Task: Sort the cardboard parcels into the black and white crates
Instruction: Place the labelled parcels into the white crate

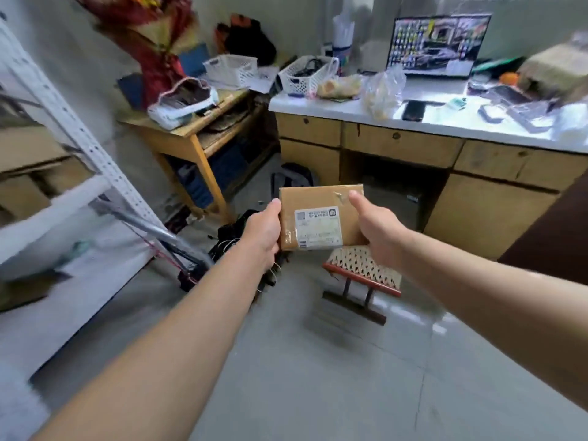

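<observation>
You are holding one cardboard parcel out in front of you with both hands, in the air above the floor, with the woven stool just below and behind it. You are keeping it flat and face up, likely so the shipping label is readable; my guess is you are checking it to decide which crate it goes in.

Grip: your left hand is clamping the parcel's left edge, thumb lying on the top face and the other fingers hidden underneath. Your right hand is doing the same on the right edge, thumb pressing near the upper right corner, fingers under the box and out of sight. Both hands are grasping the parcel, neither released. Each thumb is opening only as wide as the box is thick. The label is sitting between the two thumbs, uncovered.

Crates: no black crate is showing. One white basket is sitting on the side table and a second white basket on the desk, both well apart from the parcel. I cannot tell if either is the task's white crate. The parcel is not yet sorted; judging by this, you are in the read-and-carry step.
</observation>
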The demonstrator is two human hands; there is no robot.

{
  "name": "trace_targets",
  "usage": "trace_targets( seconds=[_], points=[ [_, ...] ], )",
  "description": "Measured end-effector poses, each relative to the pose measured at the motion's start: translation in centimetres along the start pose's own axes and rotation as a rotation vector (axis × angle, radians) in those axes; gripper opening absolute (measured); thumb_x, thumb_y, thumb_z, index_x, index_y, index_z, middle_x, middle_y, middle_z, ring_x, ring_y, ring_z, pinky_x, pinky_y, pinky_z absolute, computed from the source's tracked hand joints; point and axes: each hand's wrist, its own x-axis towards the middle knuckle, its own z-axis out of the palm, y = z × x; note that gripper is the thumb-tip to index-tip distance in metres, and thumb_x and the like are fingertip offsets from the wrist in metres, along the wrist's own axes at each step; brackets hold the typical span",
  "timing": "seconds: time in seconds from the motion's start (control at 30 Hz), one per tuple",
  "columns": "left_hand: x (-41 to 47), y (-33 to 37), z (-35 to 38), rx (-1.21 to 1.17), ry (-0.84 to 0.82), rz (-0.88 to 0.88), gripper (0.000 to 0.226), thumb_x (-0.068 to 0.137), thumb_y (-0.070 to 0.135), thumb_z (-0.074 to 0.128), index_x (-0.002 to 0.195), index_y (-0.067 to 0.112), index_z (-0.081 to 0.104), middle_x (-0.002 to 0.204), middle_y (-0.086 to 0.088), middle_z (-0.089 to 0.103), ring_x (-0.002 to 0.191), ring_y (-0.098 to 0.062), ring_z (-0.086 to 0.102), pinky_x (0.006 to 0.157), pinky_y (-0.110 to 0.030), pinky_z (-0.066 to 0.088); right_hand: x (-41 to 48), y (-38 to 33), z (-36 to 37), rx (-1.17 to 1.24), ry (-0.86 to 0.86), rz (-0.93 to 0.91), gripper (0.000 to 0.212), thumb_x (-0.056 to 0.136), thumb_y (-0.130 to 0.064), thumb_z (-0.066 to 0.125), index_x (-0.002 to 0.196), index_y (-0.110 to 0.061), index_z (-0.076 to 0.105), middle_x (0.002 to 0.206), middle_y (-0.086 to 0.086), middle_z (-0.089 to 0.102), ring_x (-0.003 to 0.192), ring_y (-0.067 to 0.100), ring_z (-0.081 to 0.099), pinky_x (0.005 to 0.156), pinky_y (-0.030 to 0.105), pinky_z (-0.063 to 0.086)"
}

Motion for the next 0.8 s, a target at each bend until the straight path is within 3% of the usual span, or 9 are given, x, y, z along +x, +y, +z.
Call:
trace_targets(
  seconds=[0.03,0.1,0.17,0.2,0.27,0.37,0.5,0.7,0.8],
  points=[
    [-1.7,1.3,-1.3,-0.031,0.029,0.022,0.026,0.099,0.036,0.045,0.091,0.016,0.06,0.084,0.001,0.067,0.074,-0.012,0.064,0.058,-0.027,0.049,-1.3,-1.5,0.9,-0.02,-0.019,-0.026,0.043,0.091,-0.054,0.045,0.103,-0.014,0.057,0.095,0.005,0.069,0.085,0.02,0.064,0.075,0.034,0.049],
    [-4.7,3.3,-3.7,-0.102,0.087,0.064,0.026,0.098,0.037,0.047,0.104,0.015,0.058,0.099,0.001,0.065,0.094,-0.019,0.064,0.08,-0.038,0.052,-3.4,-3.9,2.5,-0.058,-0.064,-0.083,0.051,0.089,-0.057,0.046,0.113,-0.013,0.055,0.105,0.005,0.066,0.095,0.024,0.062,0.092,0.038,0.047],
    [-7.6,4.4,-6.0,-0.167,0.166,0.103,0.034,0.097,0.038,0.047,0.122,0.014,0.053,0.117,0.0,0.057,0.115,-0.025,0.056,0.104,-0.05,0.04,-5.7,-5.9,4.2,-0.09,-0.135,-0.137,0.056,0.087,-0.06,0.047,0.117,-0.014,0.055,0.107,0.003,0.063,0.101,0.024,0.058,0.098,0.037,0.043],
    [-9.1,4.8,-7.1,-0.201,0.215,0.122,0.038,0.097,0.039,0.047,0.126,0.014,0.051,0.12,0.0,0.054,0.116,-0.025,0.053,0.107,-0.051,0.036,-6.8,-6.7,5.0,-0.103,-0.178,-0.162,0.059,0.086,-0.061,0.047,0.119,-0.013,0.056,0.109,0.003,0.062,0.104,0.024,0.057,0.099,0.038,0.041],
    [-11.6,5.1,-9.2,-0.269,0.302,0.17,0.031,0.097,0.039,0.048,0.114,0.015,0.055,0.113,0.003,0.055,0.105,-0.022,0.059,0.105,-0.048,0.039,-8.8,-7.8,6.8,-0.13,-0.264,-0.21,0.061,0.085,-0.064,0.046,0.12,-0.014,0.058,0.112,0.003,0.063,0.104,0.024,0.057,0.1,0.039,0.041],
    [-15.3,4.7,-12.4,-0.369,0.434,0.22,0.034,0.095,0.047,0.048,0.108,0.018,0.059,0.114,-0.006,0.067,0.103,-0.026,0.064,0.1,-0.049,0.044,-12.2,-8.4,9.9,-0.152,-0.384,-0.27,0.064,0.08,-0.067,0.047,0.12,-0.018,0.058,0.112,0.003,0.063,0.102,0.024,0.058,0.098,0.043,0.044],
    [-19.9,3.4,-17.6,-0.469,0.599,0.231,0.041,0.092,0.059,0.043,0.096,0.021,0.059,0.098,-0.006,0.071,0.092,-0.025,0.067,0.088,-0.044,0.053,-16.7,-7.5,15.0,-0.132,-0.558,-0.272,0.077,0.067,-0.072,0.046,0.122,-0.019,0.056,0.112,0.006,0.063,0.099,0.026,0.062,0.092,0.046,0.049],
    [-25.1,1.1,-28.2,-0.581,0.794,0.227,0.05,0.093,0.058,0.042,0.121,0.018,0.056,0.101,-0.007,0.07,0.083,-0.021,0.066,0.061,-0.031,0.051,-22.6,-4.1,25.3,-0.171,-0.739,-0.192,0.079,0.074,-0.075,0.045,0.132,-0.022,0.049,0.122,0.004,0.06,0.108,0.027,0.058,0.097,0.048,0.045],
    [-26.9,-0.1,-34.5,-0.612,0.855,0.221,0.049,0.092,0.056,0.047,0.121,0.017,0.056,0.104,-0.009,0.07,0.087,-0.024,0.068,0.074,-0.041,0.057,-25.8,-2.0,31.6,-0.191,-0.764,-0.162,0.074,0.079,-0.069,0.048,0.133,-0.019,0.044,0.125,0.005,0.056,0.11,0.028,0.055,0.1,0.047,0.044]
  ],
)
